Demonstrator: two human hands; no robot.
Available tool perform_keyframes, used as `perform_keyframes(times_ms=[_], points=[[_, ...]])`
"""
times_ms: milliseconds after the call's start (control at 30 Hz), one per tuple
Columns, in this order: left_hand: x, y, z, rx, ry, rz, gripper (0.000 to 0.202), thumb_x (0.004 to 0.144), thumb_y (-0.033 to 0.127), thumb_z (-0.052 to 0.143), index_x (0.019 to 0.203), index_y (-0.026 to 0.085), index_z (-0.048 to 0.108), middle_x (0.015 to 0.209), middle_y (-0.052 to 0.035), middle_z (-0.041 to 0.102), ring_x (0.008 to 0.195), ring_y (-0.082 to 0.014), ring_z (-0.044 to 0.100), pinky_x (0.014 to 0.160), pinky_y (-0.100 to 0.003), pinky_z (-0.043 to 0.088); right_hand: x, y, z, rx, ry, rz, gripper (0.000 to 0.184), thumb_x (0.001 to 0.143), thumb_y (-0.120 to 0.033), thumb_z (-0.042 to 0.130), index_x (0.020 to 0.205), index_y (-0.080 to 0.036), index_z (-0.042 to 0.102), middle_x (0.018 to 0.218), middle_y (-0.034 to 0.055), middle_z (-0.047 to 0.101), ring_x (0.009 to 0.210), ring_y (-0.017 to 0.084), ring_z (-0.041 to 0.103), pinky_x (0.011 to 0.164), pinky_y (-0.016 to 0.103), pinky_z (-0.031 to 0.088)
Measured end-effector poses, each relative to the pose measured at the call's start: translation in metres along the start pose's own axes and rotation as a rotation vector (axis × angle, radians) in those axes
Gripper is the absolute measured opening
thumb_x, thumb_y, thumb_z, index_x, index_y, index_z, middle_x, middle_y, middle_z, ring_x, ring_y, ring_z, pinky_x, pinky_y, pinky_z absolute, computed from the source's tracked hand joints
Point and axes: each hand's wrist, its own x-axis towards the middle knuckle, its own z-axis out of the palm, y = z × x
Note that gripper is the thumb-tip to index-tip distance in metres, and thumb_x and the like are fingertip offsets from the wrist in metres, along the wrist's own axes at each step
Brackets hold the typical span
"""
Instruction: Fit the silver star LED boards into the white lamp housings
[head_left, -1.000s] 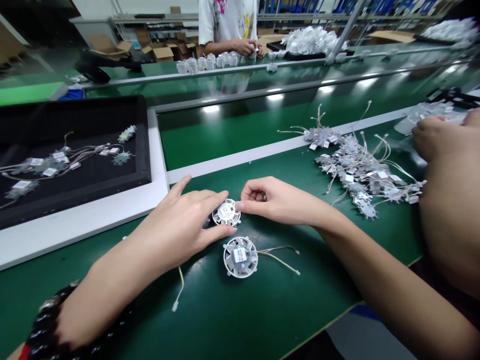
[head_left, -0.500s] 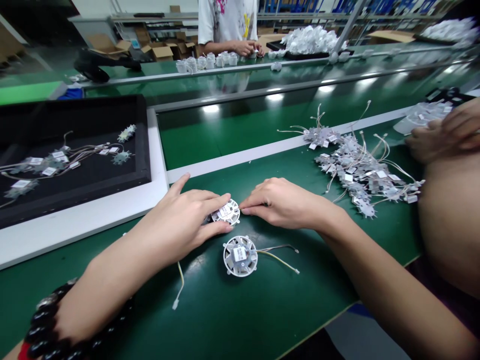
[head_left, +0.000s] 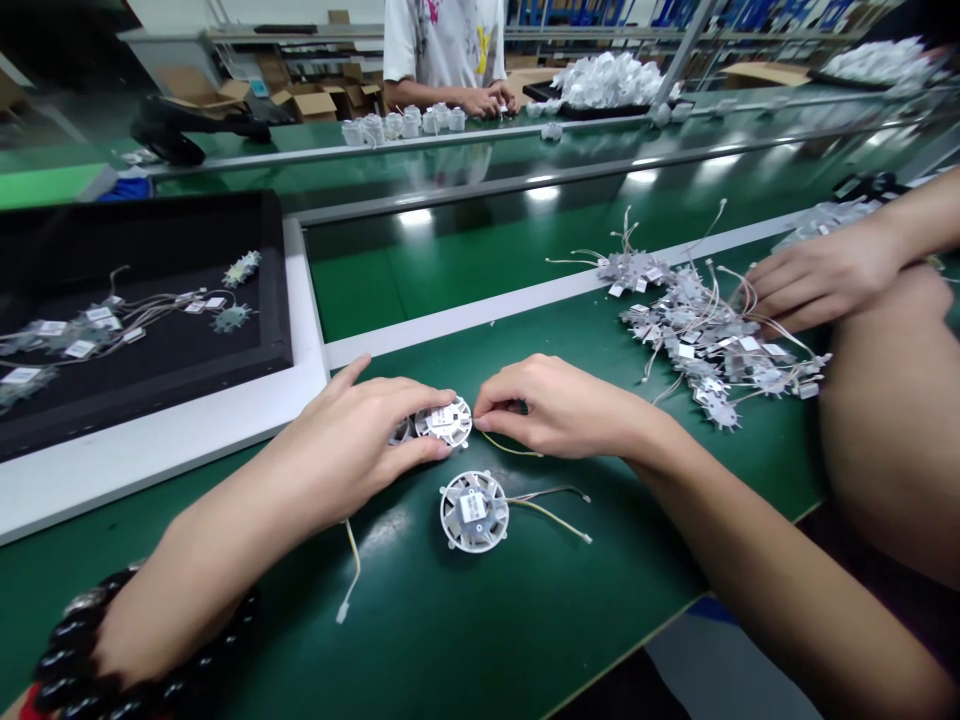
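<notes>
Under my left hand (head_left: 367,425) is a small round white fan housing (head_left: 447,422) with a labelled circuit board in it, gripped between thumb and index finger on the green bench. At the housing's right edge, my right hand (head_left: 529,405) pinches a thin wire (head_left: 510,450), whose yellowish length trails out below the fingers. Just in front lies a second round fan housing (head_left: 474,512), its board and label facing up and its wires stretched to the right. Another wire with a white connector (head_left: 343,610) comes out beneath my left wrist.
A black tray (head_left: 150,230) with several wired boards stands at left. To the right is a pile of wired circuit boards (head_left: 690,320), with a co-worker's hand (head_left: 817,275) reaching into it. Across the bench a person (head_left: 446,60) handles white parts beside a heaped tray.
The yellowish wire now shows below my right fingers. The co-worker's hand on the right has moved left onto the board pile. The view has shifted slightly.
</notes>
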Motion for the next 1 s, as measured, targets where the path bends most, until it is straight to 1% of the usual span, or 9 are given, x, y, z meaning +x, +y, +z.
perform_keyframes(times_ms=[100,167,233,367,467,567,767,867,1000], points=[[-0.001,0.002,-0.011,0.024,0.000,0.011,0.052,0.093,0.065,0.053,0.134,0.035,0.059,0.133,-0.0009,0.067,0.125,-0.0296,0.059,0.122,-0.061,0.018,-0.003,0.001,-0.003,0.002,-0.034,0.042,0.017,0.093,-0.019,0.058,0.089,-0.020,0.075,0.085,0.0005,0.075,0.076,0.016,0.064,0.069,0.028,0.039],[-0.007,0.002,-0.027,0.023,0.066,0.002,0.057,0.092,0.069,0.050,0.137,0.034,0.058,0.136,-0.0014,0.065,0.124,-0.0302,0.060,0.114,-0.055,0.037,-0.004,0.003,-0.004,-0.034,0.014,0.066,0.017,0.093,-0.024,0.059,0.095,-0.020,0.075,0.094,0.0021,0.076,0.084,0.019,0.067,0.074,0.030,0.042],[-0.015,0.001,-0.044,0.062,0.143,-0.069,0.052,0.095,0.068,0.043,0.131,0.035,0.061,0.130,-0.0007,0.068,0.112,-0.0304,0.066,0.093,-0.047,0.053,-0.004,0.003,-0.001,-0.072,0.134,0.037,0.028,0.093,-0.035,0.062,0.113,-0.019,0.072,0.112,0.0062,0.074,0.101,0.025,0.066,0.084,0.035,0.045],[-0.032,-0.011,-0.062,0.308,0.015,-0.222,0.052,0.095,0.069,0.038,0.122,0.034,0.065,0.123,-0.0028,0.071,0.100,-0.0354,0.070,0.079,-0.052,0.056,0.002,-0.002,0.013,-0.098,0.181,-0.123,0.061,0.089,-0.052,0.067,0.136,-0.015,0.058,0.132,0.0112,0.066,0.119,0.030,0.060,0.099,0.044,0.042],[-0.035,-0.024,-0.058,0.331,-0.136,-0.174,0.057,0.091,0.074,0.041,0.129,0.037,0.063,0.123,-0.0036,0.072,0.101,-0.0367,0.071,0.076,-0.050,0.058,0.006,-0.001,0.021,-0.153,0.178,-0.080,0.051,0.093,-0.045,0.065,0.133,-0.014,0.061,0.127,0.0113,0.069,0.115,0.030,0.063,0.098,0.046,0.043],[-0.029,-0.031,-0.053,0.262,-0.139,-0.129,0.047,0.099,0.054,0.034,0.134,0.036,0.060,0.133,-0.0040,0.067,0.112,-0.0342,0.067,0.087,-0.049,0.058,0.007,0.004,0.022,-0.244,0.346,-0.023,0.044,0.095,-0.033,0.061,0.133,-0.012,0.060,0.135,0.0152,0.063,0.123,0.032,0.058,0.101,0.048,0.042],[-0.023,-0.027,-0.048,0.183,-0.227,-0.015,0.048,0.095,0.034,0.050,0.142,0.043,0.052,0.158,0.0027,0.042,0.135,-0.0302,0.053,0.106,-0.046,0.049,0.006,0.002,0.022,-0.241,0.574,-0.186,0.022,0.096,-0.022,0.057,0.112,-0.014,0.070,0.127,0.0144,0.067,0.118,0.028,0.060,0.099,0.043,0.042],[-0.016,-0.021,-0.040,0.092,-0.218,0.031,0.044,0.098,0.036,0.052,0.142,0.038,0.051,0.150,0.0025,0.053,0.131,-0.0231,0.057,0.106,-0.036,0.049,0.005,-0.003,0.022,-0.198,0.566,-0.255,0.018,0.097,-0.021,0.056,0.104,-0.015,0.071,0.112,0.0112,0.072,0.106,0.025,0.064,0.090,0.038,0.043],[-0.003,-0.004,-0.022,0.141,-0.112,-0.009,0.043,0.095,0.050,0.060,0.131,0.025,0.056,0.125,-0.0049,0.066,0.107,-0.0254,0.067,0.085,-0.036,0.055,0.005,-0.006,0.025,-0.154,0.392,-0.334,0.020,0.097,-0.024,0.056,0.110,-0.014,0.069,0.093,0.0059,0.074,0.083,0.019,0.065,0.079,0.035,0.039]])
